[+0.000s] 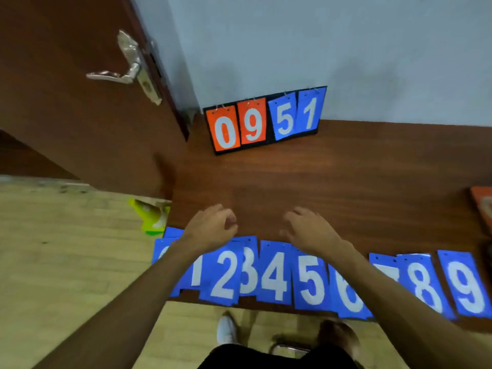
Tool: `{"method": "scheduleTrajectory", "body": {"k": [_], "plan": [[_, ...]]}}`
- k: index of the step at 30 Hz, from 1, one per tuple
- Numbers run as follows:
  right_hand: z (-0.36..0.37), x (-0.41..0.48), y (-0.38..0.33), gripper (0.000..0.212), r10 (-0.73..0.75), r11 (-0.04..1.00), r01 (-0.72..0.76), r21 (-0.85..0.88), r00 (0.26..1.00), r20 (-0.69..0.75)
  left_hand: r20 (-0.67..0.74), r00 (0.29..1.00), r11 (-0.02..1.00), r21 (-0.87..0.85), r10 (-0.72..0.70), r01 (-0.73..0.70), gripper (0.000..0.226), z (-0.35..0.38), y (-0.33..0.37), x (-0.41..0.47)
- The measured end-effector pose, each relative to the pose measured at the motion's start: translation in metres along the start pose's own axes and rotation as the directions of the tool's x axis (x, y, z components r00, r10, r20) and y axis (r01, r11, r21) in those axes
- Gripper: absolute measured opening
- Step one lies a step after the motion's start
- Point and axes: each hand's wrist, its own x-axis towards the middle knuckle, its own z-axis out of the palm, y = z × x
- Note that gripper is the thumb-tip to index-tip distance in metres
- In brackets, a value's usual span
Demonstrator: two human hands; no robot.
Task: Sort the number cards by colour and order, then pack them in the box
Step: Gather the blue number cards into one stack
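Note:
A row of blue number cards lies along the near edge of the brown table [346, 182], running 0 to 9 from left to right: the 2 card [225, 275], the 4 card [274, 272], the 5 card [310, 280], the 9 card [464, 286]. My forearms cover part of the 0, 1, 6 and 7. My left hand [213, 226] hovers just beyond the cards with curled fingers, holding nothing. My right hand [308, 226] hovers beside it, fingers spread, empty. A flip scoreboard [266, 121] stands at the back against the wall, showing orange 0 9 and blue 5 1.
An orange object [483, 206] sits at the table's right edge, cut off by the frame. A brown door with a metal handle [127, 67] is at the left. A green-yellow object [153, 217] lies on the wooden floor beside the table's left end.

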Motion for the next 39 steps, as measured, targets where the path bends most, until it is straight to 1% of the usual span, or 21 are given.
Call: {"method": "scheduleTrajectory", "body": {"k": [3,5,8,9,12,14,16,18,20,23,25,27,29,31,35,37,39], "plan": [[0.012,0.014,-0.059,0.036,-0.059,0.998,0.059,-0.012,0.998,0.035,-0.018,0.998,0.998,-0.011,-0.058,0.058,0.025,-0.011,-0.065,-0.035],[0.023,0.022,-0.089,0.036,-0.094,0.995,0.096,-0.031,0.994,0.055,-0.005,0.993,0.993,-0.019,-0.119,0.119,0.028,-0.011,-0.1,-0.054],[0.045,0.035,-0.125,0.039,-0.135,0.989,0.138,-0.057,0.989,0.053,0.049,0.977,0.979,0.023,-0.205,0.204,0.032,-0.001,-0.135,-0.07],[0.052,0.04,-0.135,0.041,-0.142,0.988,0.145,-0.053,0.988,0.056,0.061,0.97,0.972,0.013,-0.235,0.235,0.034,0.005,-0.142,-0.074],[0.077,0.059,-0.158,0.051,-0.142,0.989,0.144,-0.042,0.989,0.04,0.059,0.928,0.918,-0.136,-0.367,0.372,0.047,0.028,-0.158,-0.082],[0.091,0.073,-0.17,0.058,-0.118,0.992,0.118,-0.039,0.993,0.005,0.087,0.878,0.836,-0.275,-0.47,0.475,0.062,0.044,-0.161,-0.083],[0.103,0.086,-0.179,0.069,-0.078,0.995,0.077,-0.071,0.997,-0.009,0.142,0.841,0.758,-0.375,-0.521,0.533,0.077,0.059,-0.158,-0.08],[0.112,0.096,-0.183,0.077,-0.052,0.991,0.05,-0.121,0.999,-0.01,0.136,0.83,0.731,-0.412,-0.542,0.544,0.078,0.071,-0.154,-0.075],[0.117,0.105,-0.181,0.078,-0.031,0.99,0.029,-0.135,0.999,-0.019,0.071,0.809,0.707,-0.445,-0.584,0.549,0.075,0.076,-0.153,-0.069],[0.116,0.115,-0.176,0.069,-0.01,0.996,0.009,-0.086,1.0,-0.014,0.012,0.762,0.661,-0.489,-0.648,0.57,0.079,0.074,-0.156,-0.063],[0.113,0.122,-0.174,0.057,-0.021,0.998,0.021,-0.067,1.0,0.001,0.027,0.746,0.63,-0.517,-0.665,0.58,0.077,0.071,-0.158,-0.059],[0.106,0.13,-0.172,0.043,-0.022,1.0,0.022,-0.012,1.0,0.022,0.077,0.735,0.594,-0.534,-0.674,0.601,0.066,0.066,-0.162,-0.055],[0.095,0.139,-0.17,0.032,-0.006,0.996,0.002,0.092,0.999,0.041,0.124,0.734,0.582,-0.527,-0.668,0.619,0.047,0.06,-0.17,-0.051],[0.083,0.146,-0.168,0.021,0.0,0.977,-0.007,0.211,0.999,0.033,0.132,0.732,0.57,-0.542,-0.668,0.618,0.04,0.054,-0.177,-0.049],[0.063,0.155,-0.165,0.009,-0.021,0.9,0.018,0.436,1.0,0.0,0.127,0.745,0.563,-0.575,-0.655,0.593,0.045,0.045,-0.184,-0.049],[0.056,0.157,-0.163,0.006,0.011,0.854,0.017,0.52,0.999,-0.051,0.135,0.732,0.538,-0.592,-0.667,0.6,0.049,0.041,-0.186,-0.05],[0.05,0.157,-0.161,0.007,0.04,0.817,0.018,0.576,0.995,-0.088,0.109,0.716,0.529,-0.601,-0.689,0.6,0.05,0.038,-0.189,-0.051]]}}
